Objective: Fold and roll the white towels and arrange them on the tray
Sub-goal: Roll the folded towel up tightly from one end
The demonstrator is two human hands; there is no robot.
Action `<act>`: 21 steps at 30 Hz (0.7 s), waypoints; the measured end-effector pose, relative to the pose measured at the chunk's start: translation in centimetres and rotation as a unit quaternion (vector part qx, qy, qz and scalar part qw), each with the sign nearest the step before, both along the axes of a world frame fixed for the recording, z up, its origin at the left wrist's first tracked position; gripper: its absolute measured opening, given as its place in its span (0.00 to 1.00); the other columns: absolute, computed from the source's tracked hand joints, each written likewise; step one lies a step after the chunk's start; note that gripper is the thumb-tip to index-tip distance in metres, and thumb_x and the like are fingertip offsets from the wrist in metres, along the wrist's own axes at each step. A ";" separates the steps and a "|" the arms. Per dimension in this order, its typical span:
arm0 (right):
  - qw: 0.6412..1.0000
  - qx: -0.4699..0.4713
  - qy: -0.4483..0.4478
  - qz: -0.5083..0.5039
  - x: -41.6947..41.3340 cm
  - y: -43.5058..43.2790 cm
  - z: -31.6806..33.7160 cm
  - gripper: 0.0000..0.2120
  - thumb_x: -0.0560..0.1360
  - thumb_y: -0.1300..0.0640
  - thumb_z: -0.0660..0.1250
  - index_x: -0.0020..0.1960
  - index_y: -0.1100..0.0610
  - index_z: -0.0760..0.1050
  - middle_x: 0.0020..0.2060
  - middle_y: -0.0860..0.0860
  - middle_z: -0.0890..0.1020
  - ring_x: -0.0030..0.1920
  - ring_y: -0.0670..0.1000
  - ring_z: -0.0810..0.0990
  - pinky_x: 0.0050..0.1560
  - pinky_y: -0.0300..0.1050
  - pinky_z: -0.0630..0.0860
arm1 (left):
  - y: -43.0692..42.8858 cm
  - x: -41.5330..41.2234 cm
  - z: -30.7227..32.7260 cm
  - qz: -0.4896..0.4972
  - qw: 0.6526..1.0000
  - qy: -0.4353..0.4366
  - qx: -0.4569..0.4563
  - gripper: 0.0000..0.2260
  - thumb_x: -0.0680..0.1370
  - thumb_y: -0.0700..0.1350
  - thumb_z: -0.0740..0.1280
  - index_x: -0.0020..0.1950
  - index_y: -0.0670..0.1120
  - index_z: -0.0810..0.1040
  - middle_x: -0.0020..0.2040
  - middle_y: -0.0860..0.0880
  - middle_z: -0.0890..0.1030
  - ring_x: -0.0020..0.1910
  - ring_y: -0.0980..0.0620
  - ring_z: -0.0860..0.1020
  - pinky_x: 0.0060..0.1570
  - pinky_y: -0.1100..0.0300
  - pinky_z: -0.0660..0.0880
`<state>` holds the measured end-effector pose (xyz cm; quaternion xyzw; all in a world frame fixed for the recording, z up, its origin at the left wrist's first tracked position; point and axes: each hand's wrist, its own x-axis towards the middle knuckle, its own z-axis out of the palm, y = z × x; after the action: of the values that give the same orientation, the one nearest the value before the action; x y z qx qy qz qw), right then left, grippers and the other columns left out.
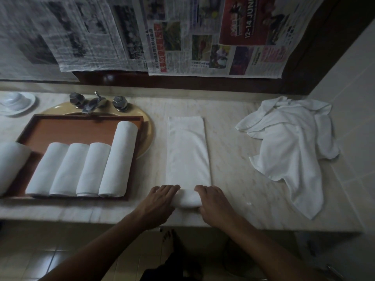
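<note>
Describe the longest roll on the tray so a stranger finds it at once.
Find the wooden tray on the counter's left, over the sink. Take the rightmost roll in it. It stretches far beyond the three short rolls beside it.

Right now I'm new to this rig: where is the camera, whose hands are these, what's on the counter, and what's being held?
There is no robot here. This is one picture from a camera worn on a person's head, looking down at their bare hands. The left hand and right hand grip the rolled near end of a long folded white towel, which lies flat on the pale marble counter. To the left, a brown wooden tray partly covers a beige sink and holds rolled white towels side by side. To the right lies a crumpled heap of white cloth, not yet folded. Newspaper sheets hang behind.
</note>
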<state>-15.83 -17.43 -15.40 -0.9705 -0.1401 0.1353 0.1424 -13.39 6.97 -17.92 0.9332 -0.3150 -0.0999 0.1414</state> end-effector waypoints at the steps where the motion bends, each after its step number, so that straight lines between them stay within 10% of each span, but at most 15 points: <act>1: 1.000 0.011 0.013 -0.010 -0.5 -0.3 0.3 0.24 0.76 0.54 0.69 0.70 0.51 0.67 0.63 0.52 0.77 0.63 0.55 0.74 0.63 0.48 0.71 | 0.3 -0.7 0.1 0.001 1.000 0.011 -0.022 0.28 0.80 0.53 0.69 0.77 0.49 0.62 0.74 0.50 0.71 0.70 0.51 0.72 0.71 0.53 0.68; 13: 0.987 0.108 0.072 -0.090 -1.0 -2.4 -1.5 0.21 0.80 0.39 0.58 0.65 0.48 0.79 0.62 0.46 0.76 0.62 0.50 0.70 0.64 0.45 0.68 | 1.2 -0.6 1.1 0.106 0.967 0.166 -0.159 0.18 0.79 0.57 0.72 0.66 0.52 0.78 0.58 0.58 0.76 0.56 0.59 0.75 0.52 0.68 0.71; 21: 0.975 0.040 -0.216 -0.033 -4.6 1.4 -1.5 0.19 0.78 0.55 0.61 0.66 0.54 0.79 0.63 0.53 0.80 0.63 0.57 0.78 0.67 0.58 0.73 | 0.6 2.5 2.4 0.101 0.956 0.255 -0.100 0.17 0.80 0.55 0.70 0.65 0.48 0.80 0.57 0.50 0.80 0.54 0.53 0.77 0.48 0.64 0.69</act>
<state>-20.38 -16.01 -16.88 -0.9745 -0.1407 -0.0879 0.1514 -10.84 7.60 -15.51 0.8846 -0.1812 -0.2877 0.3192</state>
